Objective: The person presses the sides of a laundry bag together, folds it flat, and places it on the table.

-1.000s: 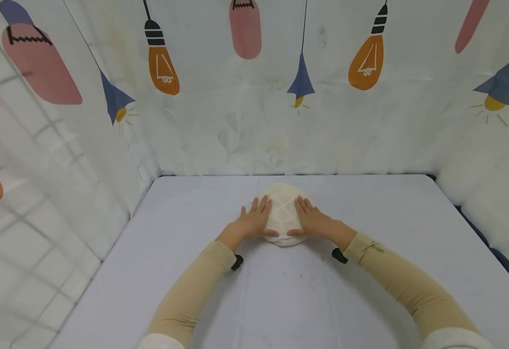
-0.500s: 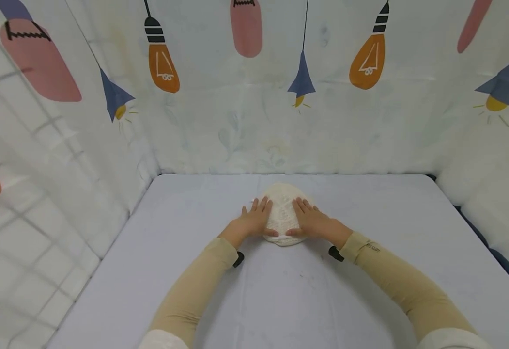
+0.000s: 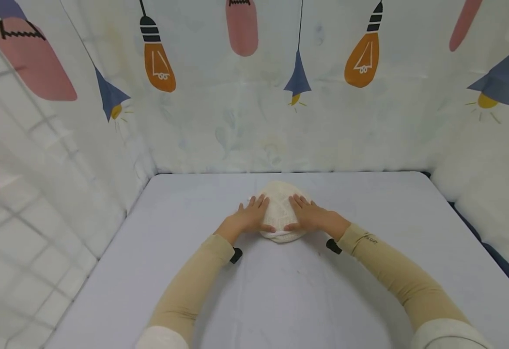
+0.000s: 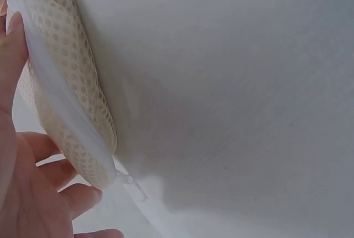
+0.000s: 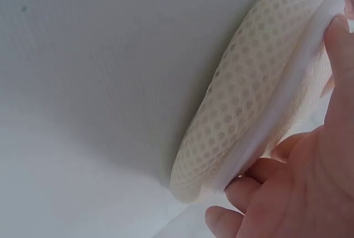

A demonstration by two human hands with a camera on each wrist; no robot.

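Note:
A cream mesh laundry bag [image 3: 280,213] lies on the white table towards its far side. Along its near edge runs a white zipper band [image 4: 61,91], with a small zipper pull [image 4: 133,184] at one end in the left wrist view. My left hand [image 3: 251,216] rests on the bag's left side, fingers spread and pointing away, thumb by the near edge. On the right side my right hand [image 3: 308,215] presses in a mirrored pose. The right wrist view has the right thumb [image 5: 338,41] against the zipper band [image 5: 276,105] and the fingertips at the bag's lower end.
The white-covered table [image 3: 158,271] stretches around the bag. A white curtain [image 3: 237,126] printed with lamps and bulbs stands behind the table's far edge and continues along the left. Both wrists carry small black devices [image 3: 333,246].
The head view has shifted slightly. Both hands stay on the mesh bag in nearly the same pose, and the bag keeps its place on the table.

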